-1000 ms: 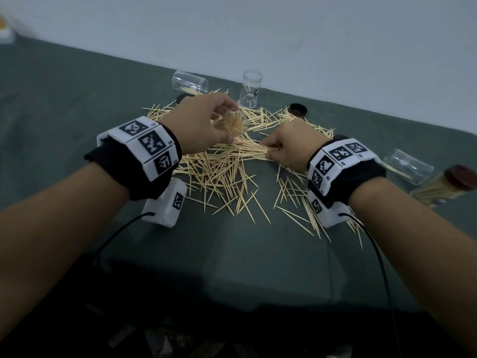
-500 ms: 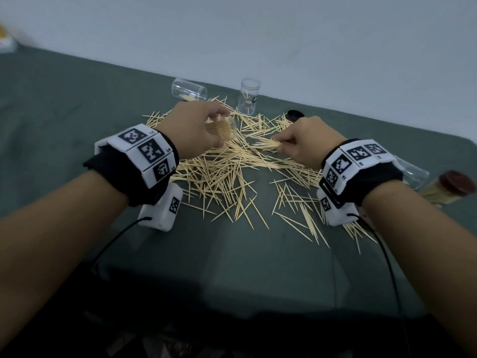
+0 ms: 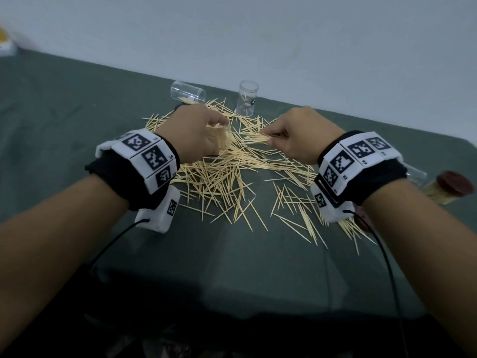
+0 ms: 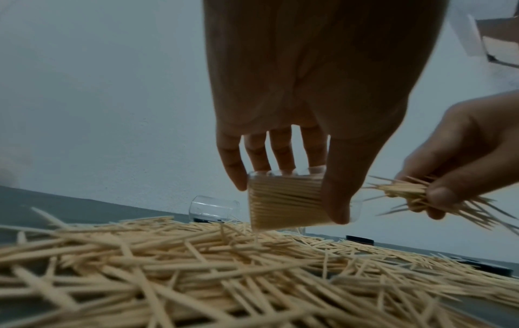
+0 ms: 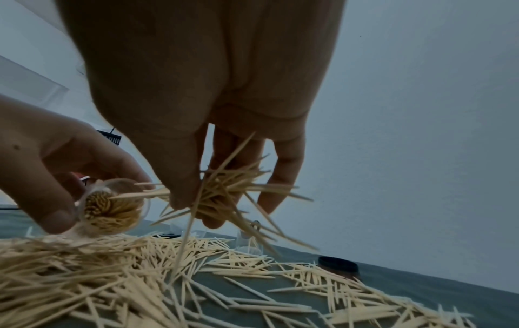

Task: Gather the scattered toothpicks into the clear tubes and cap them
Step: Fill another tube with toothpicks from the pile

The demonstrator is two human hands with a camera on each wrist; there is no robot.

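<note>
Loose toothpicks [image 3: 227,177] lie scattered over the dark green table [image 3: 232,267]. My left hand [image 3: 198,135] grips a clear tube [image 4: 286,199] packed with toothpicks, held on its side just above the pile, mouth toward the right hand. In the right wrist view the tube's open mouth [image 5: 112,206] shows the packed tips. My right hand [image 3: 296,136] pinches a bundle of toothpicks [image 5: 224,188] between thumb and fingers, its tips pointing at the tube's mouth. The same bundle [image 4: 415,195] shows beside the tube in the left wrist view.
An empty clear tube [image 3: 187,93] lies on its side at the back. Another clear tube [image 3: 247,98] stands upright beside it. A filled tube with a dark red cap [image 3: 449,187] lies at the right, behind my wrist. A black cap [image 5: 338,265] rests on the table.
Both hands have lifted off the pile. The right hand picked up a bundle of toothpicks and brought it level with the mouth of the tube in the left hand.
</note>
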